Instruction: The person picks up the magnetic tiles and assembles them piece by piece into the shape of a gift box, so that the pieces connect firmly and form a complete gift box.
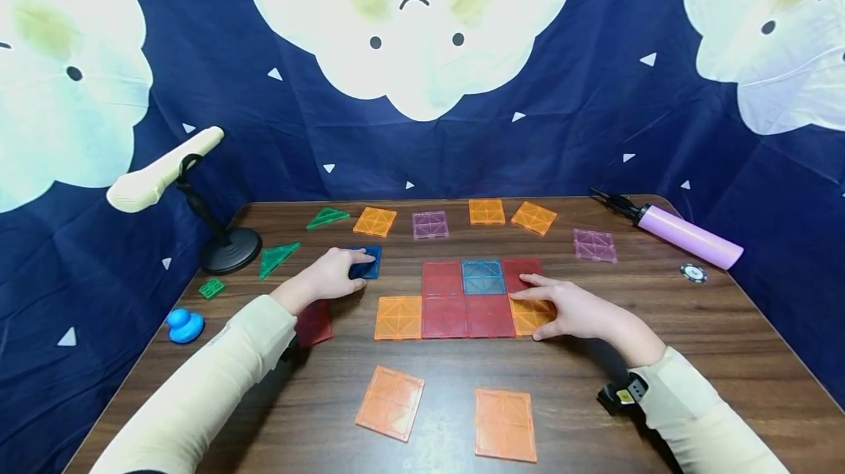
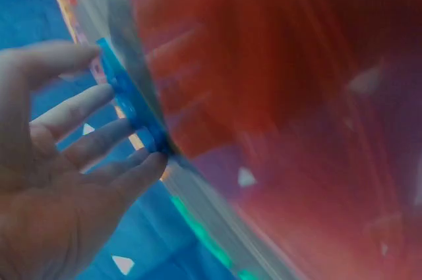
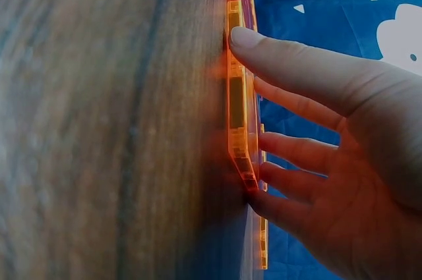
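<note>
head view: we found the left hand (image 1: 330, 276) resting on a dark blue square tile (image 1: 367, 262), its fingers laid over the tile's near edge; whether they curled under it we could not tell from here. a dark red tile (image 1: 314, 322) lay partly under the left wrist. the right hand (image 1: 573, 310) lay flat, fingers straight, on an orange square tile (image 1: 530, 315) at the right end of a flat patch of tiles on the table (image 1: 660, 356). just left of that hand sat the red tiles (image 1: 465, 305) of the patch, with a light blue tile (image 1: 483, 276) set among them beyond the fingertips. another orange tile (image 1: 399, 318) closed the patch's far left end, between the two hands. two loose orange tiles (image 1: 391, 402) lay nearer to us than both hands. beyond the hands we noted orange, purple and green pieces. a pink pump (image 1: 686, 237) lay well right of the right hand; a stand with a cream handle (image 1: 165, 169) stood left of the left hand.

left wrist view: the left hand's fingers (image 2: 99, 141) were extended, fingertips touching the edge of the dark blue square tile (image 2: 128, 102). the rest was blurred.

right wrist view: the right hand's thumb and fingers (image 3: 297, 69) pressed straight against the edge and face of the orange square tile (image 3: 237, 95), which lay flat on the wood.
</note>
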`<state>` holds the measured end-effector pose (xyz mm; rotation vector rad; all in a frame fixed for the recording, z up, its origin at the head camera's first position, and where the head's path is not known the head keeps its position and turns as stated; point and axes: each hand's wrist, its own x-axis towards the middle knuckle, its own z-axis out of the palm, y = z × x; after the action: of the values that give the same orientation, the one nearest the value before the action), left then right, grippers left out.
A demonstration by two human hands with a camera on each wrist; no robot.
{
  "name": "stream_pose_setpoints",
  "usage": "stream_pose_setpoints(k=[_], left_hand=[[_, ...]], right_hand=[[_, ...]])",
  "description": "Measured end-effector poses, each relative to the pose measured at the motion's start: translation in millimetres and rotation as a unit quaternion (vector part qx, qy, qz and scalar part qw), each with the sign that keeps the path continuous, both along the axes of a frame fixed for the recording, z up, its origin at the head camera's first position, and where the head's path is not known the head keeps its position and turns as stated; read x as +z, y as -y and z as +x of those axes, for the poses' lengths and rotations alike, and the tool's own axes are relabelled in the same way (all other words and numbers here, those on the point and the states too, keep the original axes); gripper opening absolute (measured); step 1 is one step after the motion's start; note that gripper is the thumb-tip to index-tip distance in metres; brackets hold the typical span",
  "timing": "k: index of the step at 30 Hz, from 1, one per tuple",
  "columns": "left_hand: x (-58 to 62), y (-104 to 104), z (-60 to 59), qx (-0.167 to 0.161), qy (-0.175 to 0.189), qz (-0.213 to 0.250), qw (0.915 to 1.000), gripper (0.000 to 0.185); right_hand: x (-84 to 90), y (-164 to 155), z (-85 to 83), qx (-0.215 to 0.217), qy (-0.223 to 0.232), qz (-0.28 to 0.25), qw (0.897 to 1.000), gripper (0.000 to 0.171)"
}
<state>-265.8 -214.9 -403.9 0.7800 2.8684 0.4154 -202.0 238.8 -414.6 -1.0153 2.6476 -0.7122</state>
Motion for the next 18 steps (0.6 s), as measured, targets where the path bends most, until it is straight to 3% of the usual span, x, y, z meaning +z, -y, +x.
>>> stream_pose_setpoints(k=[9, 18], left_hand=[[-2.0, -34, 19.7, -0.037, 0.027, 0.022, 0.9987, 0.051], [-3.1, -52, 35.2, -0.066, 0.036, 0.038, 0.9965, 0.054]], right_hand=[[-2.2, -1, 2.1, -0.007, 0.001, 0.002, 1.0, 0.065], [-2.2, 2, 1.9, -0.002, -0.004, 0.003, 1.0, 0.065]])
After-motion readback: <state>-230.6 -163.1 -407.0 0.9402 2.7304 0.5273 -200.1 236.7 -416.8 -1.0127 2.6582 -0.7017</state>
